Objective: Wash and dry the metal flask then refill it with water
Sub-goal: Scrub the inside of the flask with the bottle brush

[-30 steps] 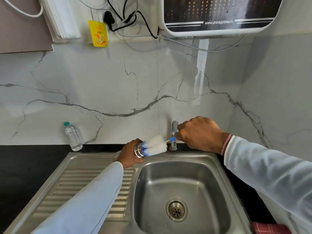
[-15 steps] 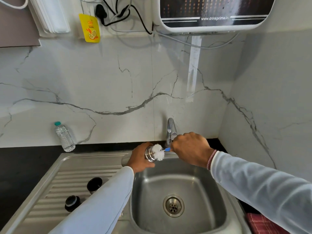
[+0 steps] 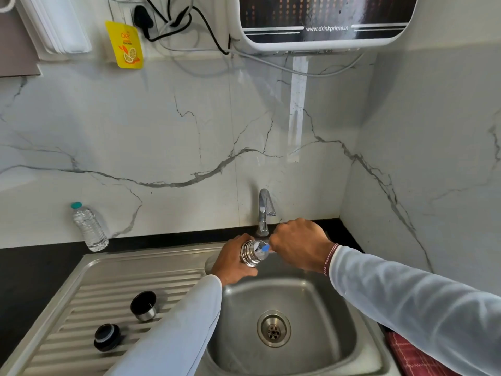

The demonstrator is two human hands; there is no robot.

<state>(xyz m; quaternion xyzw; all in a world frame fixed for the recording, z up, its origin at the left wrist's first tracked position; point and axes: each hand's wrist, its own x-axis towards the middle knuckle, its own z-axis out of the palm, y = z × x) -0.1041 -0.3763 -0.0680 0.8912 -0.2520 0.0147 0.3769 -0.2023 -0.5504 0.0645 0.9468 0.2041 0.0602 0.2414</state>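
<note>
**Brush deep in the flask, washing underway**

Centre frame, above the sink (image 3: 360, 308), the left hand (image 3: 233, 263) wraps around the metal flask (image 3: 250, 253), mouth tilted right. The right hand (image 3: 298, 244) pinches the blue brush handle (image 3: 266, 248), bristles buried inside. Cup lid (image 3: 144, 305) and stopper (image 3: 107, 336) sit off on the draining board, lower left. Rinsing, drying and refilling all look ahead. Tap (image 3: 264, 210) shows no stream I can make out; the flask's body is hidden behind fingers.

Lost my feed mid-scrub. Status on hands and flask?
Left hand grips metal flask over sink. Right hand holds bottle brush handle, bristles inside the mouth. Tap not running. Nothing in the way.
</note>
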